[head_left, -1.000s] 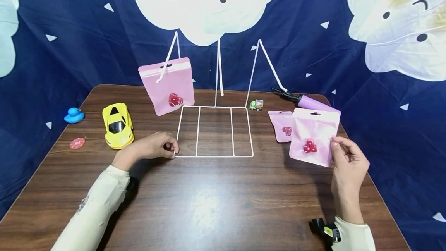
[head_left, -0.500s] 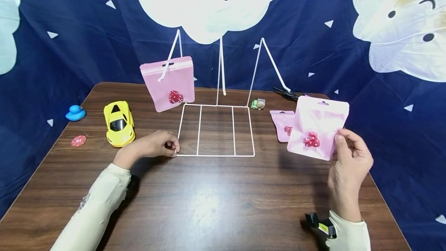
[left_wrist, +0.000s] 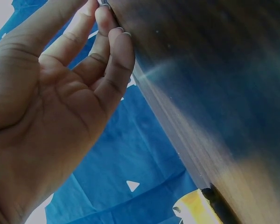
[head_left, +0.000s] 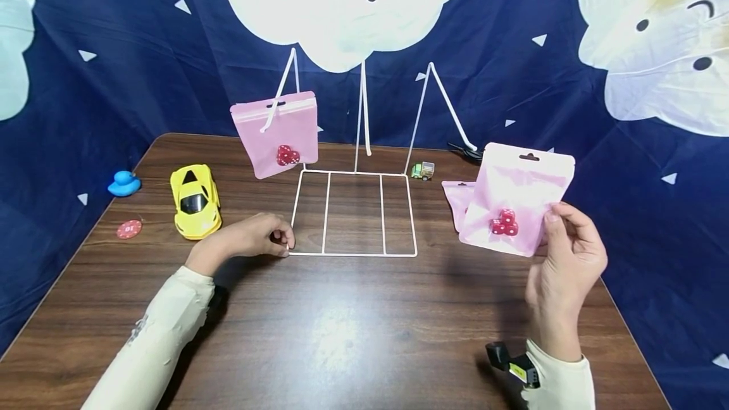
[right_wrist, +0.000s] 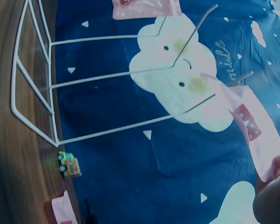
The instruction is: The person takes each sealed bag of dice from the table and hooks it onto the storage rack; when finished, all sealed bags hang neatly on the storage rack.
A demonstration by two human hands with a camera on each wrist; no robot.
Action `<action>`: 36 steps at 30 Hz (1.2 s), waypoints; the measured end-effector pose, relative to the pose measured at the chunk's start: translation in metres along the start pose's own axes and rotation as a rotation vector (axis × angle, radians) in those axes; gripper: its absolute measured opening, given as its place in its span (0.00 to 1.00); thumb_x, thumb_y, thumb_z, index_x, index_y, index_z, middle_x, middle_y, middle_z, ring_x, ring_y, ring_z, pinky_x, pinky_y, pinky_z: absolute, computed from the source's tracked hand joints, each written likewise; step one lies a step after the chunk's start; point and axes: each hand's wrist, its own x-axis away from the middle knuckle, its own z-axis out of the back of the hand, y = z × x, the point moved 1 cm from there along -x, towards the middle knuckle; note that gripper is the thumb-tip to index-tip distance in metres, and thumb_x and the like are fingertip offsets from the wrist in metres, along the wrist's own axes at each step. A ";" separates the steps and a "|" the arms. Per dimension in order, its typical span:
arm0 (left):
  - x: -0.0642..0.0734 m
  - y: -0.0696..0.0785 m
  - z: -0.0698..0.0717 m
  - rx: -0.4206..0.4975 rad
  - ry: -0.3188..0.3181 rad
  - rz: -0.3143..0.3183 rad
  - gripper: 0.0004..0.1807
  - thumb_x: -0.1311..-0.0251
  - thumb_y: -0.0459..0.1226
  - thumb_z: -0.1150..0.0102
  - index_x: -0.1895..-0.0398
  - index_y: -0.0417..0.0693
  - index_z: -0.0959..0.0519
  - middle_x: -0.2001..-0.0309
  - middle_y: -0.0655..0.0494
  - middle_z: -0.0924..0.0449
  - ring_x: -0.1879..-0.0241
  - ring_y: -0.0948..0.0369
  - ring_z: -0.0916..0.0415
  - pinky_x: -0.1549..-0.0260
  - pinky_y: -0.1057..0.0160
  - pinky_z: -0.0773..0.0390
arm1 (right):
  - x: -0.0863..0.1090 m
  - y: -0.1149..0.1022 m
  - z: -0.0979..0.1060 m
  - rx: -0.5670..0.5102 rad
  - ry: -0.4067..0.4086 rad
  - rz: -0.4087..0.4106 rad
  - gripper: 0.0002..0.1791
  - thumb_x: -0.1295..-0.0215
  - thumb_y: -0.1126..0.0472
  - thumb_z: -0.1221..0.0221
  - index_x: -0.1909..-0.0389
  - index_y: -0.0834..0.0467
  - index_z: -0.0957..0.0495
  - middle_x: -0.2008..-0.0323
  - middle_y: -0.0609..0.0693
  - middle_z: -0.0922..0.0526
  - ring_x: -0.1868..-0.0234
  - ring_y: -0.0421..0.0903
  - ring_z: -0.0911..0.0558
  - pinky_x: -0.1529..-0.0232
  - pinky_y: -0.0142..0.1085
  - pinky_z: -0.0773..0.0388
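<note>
Bag [head_left: 515, 188] is held up off the bench [head_left: 342, 309] by the right hand [head_left: 569, 258], which pinches its right edge between thumb and fingers. That side grip probably spares the slot [head_left: 529, 157] at the top, which shows uncovered; the dice [head_left: 505, 223] sit low inside, their weight likely helping it hang upright. The left hand [head_left: 256, 236] pinches the near left corner of the rack [head_left: 353, 255], presumably because so thin a frame would shift if nudged. A hung bag [head_left: 279, 128] has the left hook [head_left: 281, 81] through its own slot, so it seems to rest there by weight alone. From the right hand, the pinched bag extends left and slightly far, right of the rack and apart from it; a third bag [head_left: 459, 196] is partly hidden behind.
</note>
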 end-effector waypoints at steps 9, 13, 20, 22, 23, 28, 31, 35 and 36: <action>0.000 0.000 0.000 0.001 0.002 0.005 0.06 0.39 0.31 0.24 0.65 0.48 0.14 0.66 0.60 0.22 0.63 0.61 0.27 0.59 0.60 0.25 | 0.007 -0.004 -0.012 -0.130 -0.017 0.005 0.09 0.37 0.88 0.38 0.57 0.88 0.24 0.67 0.66 0.16 0.70 0.50 0.16 0.67 0.35 0.14; -0.001 0.000 0.000 0.003 0.001 0.007 0.06 0.39 0.31 0.24 0.66 0.48 0.14 0.66 0.60 0.22 0.63 0.61 0.27 0.59 0.61 0.25 | 0.010 -0.006 -0.017 -0.141 -0.023 0.001 0.09 0.37 0.88 0.39 0.56 0.88 0.24 0.66 0.66 0.16 0.70 0.50 0.16 0.67 0.35 0.14; -0.001 -0.001 -0.001 0.018 0.000 0.000 0.06 0.39 0.30 0.25 0.66 0.48 0.14 0.67 0.61 0.22 0.63 0.60 0.26 0.61 0.61 0.25 | 0.015 -0.009 -0.025 -0.145 -0.033 0.018 0.09 0.37 0.87 0.37 0.57 0.88 0.24 0.67 0.65 0.16 0.71 0.48 0.18 0.69 0.34 0.17; -0.001 -0.001 -0.002 0.021 -0.002 0.001 0.06 0.39 0.30 0.25 0.66 0.48 0.14 0.67 0.61 0.22 0.63 0.60 0.26 0.60 0.62 0.25 | 0.017 -0.008 -0.028 -0.146 -0.043 0.013 0.09 0.37 0.87 0.37 0.57 0.87 0.24 0.67 0.65 0.16 0.70 0.48 0.18 0.69 0.33 0.17; -0.001 -0.002 -0.002 0.023 -0.002 0.004 0.06 0.39 0.30 0.25 0.66 0.48 0.14 0.67 0.61 0.22 0.63 0.60 0.26 0.60 0.62 0.25 | 0.018 -0.008 -0.030 -0.146 -0.050 0.011 0.09 0.37 0.87 0.37 0.57 0.87 0.24 0.67 0.65 0.16 0.70 0.48 0.18 0.68 0.33 0.17; 0.000 -0.002 -0.001 0.017 0.002 -0.002 0.06 0.39 0.30 0.25 0.66 0.48 0.14 0.67 0.60 0.22 0.63 0.60 0.27 0.60 0.62 0.25 | 0.025 -0.005 -0.038 -0.136 -0.069 0.007 0.09 0.36 0.86 0.37 0.58 0.86 0.23 0.66 0.63 0.16 0.69 0.47 0.20 0.69 0.32 0.19; 0.000 -0.003 -0.001 0.014 0.001 -0.009 0.06 0.40 0.29 0.25 0.66 0.48 0.14 0.68 0.60 0.22 0.63 0.60 0.26 0.60 0.62 0.26 | 0.030 -0.004 -0.042 -0.130 -0.075 0.000 0.08 0.36 0.86 0.37 0.58 0.86 0.23 0.66 0.63 0.16 0.68 0.47 0.20 0.69 0.32 0.19; 0.000 -0.003 -0.001 0.017 -0.002 -0.008 0.07 0.40 0.28 0.26 0.67 0.47 0.14 0.68 0.61 0.23 0.64 0.60 0.27 0.61 0.62 0.26 | 0.034 -0.002 -0.046 -0.122 -0.089 -0.014 0.07 0.35 0.86 0.38 0.58 0.85 0.22 0.65 0.62 0.16 0.66 0.47 0.18 0.67 0.33 0.17; 0.000 -0.002 -0.001 0.017 -0.003 -0.011 0.06 0.40 0.29 0.26 0.67 0.47 0.14 0.68 0.61 0.23 0.64 0.61 0.27 0.61 0.62 0.26 | 0.035 -0.002 -0.047 -0.121 -0.093 -0.016 0.07 0.35 0.85 0.38 0.57 0.85 0.22 0.64 0.62 0.16 0.65 0.48 0.18 0.67 0.33 0.17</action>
